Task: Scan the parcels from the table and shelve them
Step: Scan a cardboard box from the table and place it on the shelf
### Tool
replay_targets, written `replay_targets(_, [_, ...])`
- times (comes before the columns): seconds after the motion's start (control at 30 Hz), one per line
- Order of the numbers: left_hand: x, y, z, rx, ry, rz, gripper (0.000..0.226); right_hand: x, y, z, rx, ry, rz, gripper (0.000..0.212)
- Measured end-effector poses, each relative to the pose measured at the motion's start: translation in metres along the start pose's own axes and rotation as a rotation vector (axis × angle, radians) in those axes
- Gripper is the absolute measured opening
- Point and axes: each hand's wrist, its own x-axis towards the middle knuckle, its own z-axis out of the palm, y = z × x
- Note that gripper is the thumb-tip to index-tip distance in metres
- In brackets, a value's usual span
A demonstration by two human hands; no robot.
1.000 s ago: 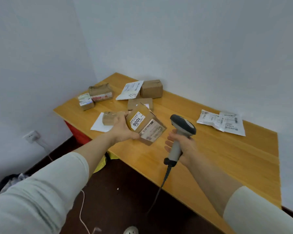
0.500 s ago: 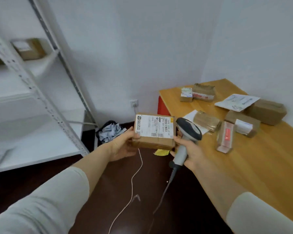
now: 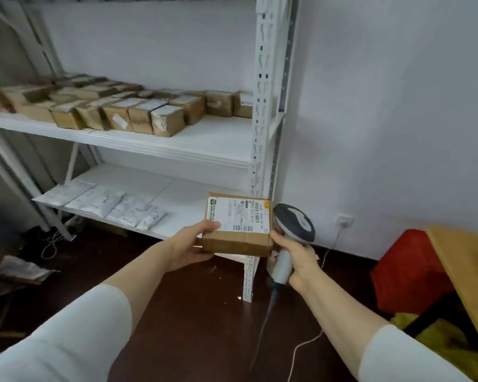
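Facing the shelf rack (image 3: pixel 262 106), a labelled box (image 3: pixel 236 244) is held before its lower board by the left hand (image 3: pixel 188 248), fingers clamped on the box's end; just beside it, a scanner (image 3: pixel 294 221) is gripped in the right hand's (image 3: pixel 298 255) curled fingers.

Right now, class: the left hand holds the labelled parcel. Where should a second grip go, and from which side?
Grip the parcel at its right end, from the right, opposite the left hand. It's a flat box held level, label up; opposing ends clamp squarely without covering it.
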Motion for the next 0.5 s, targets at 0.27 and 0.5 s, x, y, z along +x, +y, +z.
replay_targets(0.27, [0.029, 0.055, -0.110, -0.099, 0.073, 0.074, 0.036, 0.038, 0.006, 0.140, -0.060, -0.030, -0.113, 0.028])
replay_targets(0.5, [0.087, 0.111, -0.114, -0.126, 0.106, 0.152, 0.062, 0.097, -0.029, 0.200, -0.063, -0.085, -0.177, 0.034])
